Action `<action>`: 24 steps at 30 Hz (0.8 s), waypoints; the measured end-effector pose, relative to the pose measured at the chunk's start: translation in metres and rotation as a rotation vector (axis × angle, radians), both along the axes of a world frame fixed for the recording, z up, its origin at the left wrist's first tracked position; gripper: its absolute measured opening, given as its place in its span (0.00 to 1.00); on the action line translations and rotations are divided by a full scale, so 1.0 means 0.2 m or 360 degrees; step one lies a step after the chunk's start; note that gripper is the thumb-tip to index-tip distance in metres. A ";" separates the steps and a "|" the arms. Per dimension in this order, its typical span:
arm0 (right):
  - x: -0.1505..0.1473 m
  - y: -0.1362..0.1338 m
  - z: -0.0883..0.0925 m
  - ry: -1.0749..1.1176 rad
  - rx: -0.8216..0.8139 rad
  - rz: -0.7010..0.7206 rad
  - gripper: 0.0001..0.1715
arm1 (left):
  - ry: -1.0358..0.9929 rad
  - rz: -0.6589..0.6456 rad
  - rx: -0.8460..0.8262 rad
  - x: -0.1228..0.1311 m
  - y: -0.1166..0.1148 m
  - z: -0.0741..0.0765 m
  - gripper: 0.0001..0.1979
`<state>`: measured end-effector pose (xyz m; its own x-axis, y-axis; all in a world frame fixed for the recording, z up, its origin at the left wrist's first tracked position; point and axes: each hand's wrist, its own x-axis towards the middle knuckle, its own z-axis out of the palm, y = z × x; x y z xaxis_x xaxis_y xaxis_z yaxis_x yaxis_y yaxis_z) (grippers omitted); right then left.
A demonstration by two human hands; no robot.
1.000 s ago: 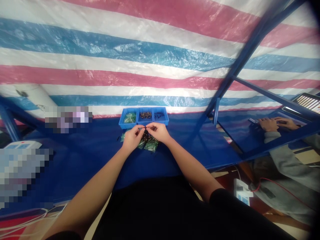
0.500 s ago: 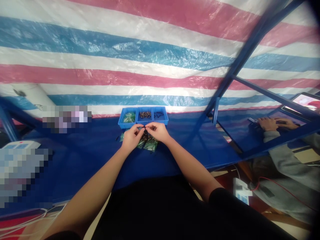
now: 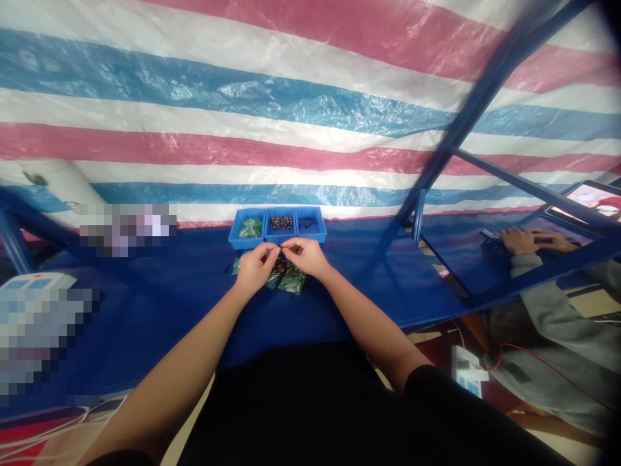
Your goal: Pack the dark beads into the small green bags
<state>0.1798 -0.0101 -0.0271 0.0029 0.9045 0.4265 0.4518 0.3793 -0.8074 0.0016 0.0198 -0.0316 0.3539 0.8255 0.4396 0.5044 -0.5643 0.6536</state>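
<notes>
My left hand [image 3: 255, 264] and my right hand [image 3: 306, 255] meet fingertip to fingertip, both pinched closed. Whatever sits between the fingertips is too small and hidden to name. Just beneath them lies a pile of small green packets [image 3: 292, 281] mixed with dark and brass-coloured small parts, partly covered by my hands. Behind the hands stand three joined blue bins. The left bin [image 3: 234, 239] holds clear and green packets, the middle bin [image 3: 280, 237] small brass-and-black parts, and the right bin [image 3: 317, 237] a few thin black pieces.
The blue tabletop [image 3: 184, 310] runs under everything. A blue metal frame [image 3: 439, 158] rises at the right; beyond it a co-worker's hands [image 3: 521, 241] rest at a laptop [image 3: 594, 200]. A white power strip [image 3: 39, 282] lies at the left. A striped sheet [image 3: 272, 139] hangs behind.
My hands stay together over the pile, with only a slight shift of the fingertips. The bins and pile look the same.
</notes>
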 end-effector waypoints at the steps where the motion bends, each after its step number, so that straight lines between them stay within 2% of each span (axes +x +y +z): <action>1: 0.00 0.00 0.00 0.0002 0.0001 0.0004 0.12 | -0.0013 -0.0027 0.0000 0.00 0.00 0.00 0.17; 5: 0.00 0.01 -0.01 0.0167 -0.0053 0.0022 0.12 | -0.0021 -0.0123 0.0031 0.00 0.00 0.00 0.17; 9: 0.01 0.02 -0.01 0.0414 -0.0231 0.0106 0.15 | -0.0001 -0.0119 0.0094 0.00 0.00 0.00 0.17; 15: 0.02 0.02 0.03 0.0580 -0.0463 0.0269 0.18 | -0.0027 -0.0095 0.0184 0.00 0.02 -0.02 0.14; 24: 0.01 0.04 -0.01 0.0786 -0.0415 0.0276 0.17 | -0.0045 -0.0108 0.0116 0.00 0.01 -0.01 0.13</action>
<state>0.1810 -0.0016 -0.0287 -0.0129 0.9844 0.1757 -0.0530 0.1748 -0.9832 0.0019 0.0216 -0.0341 0.3946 0.7654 0.5084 0.4452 -0.6433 0.6229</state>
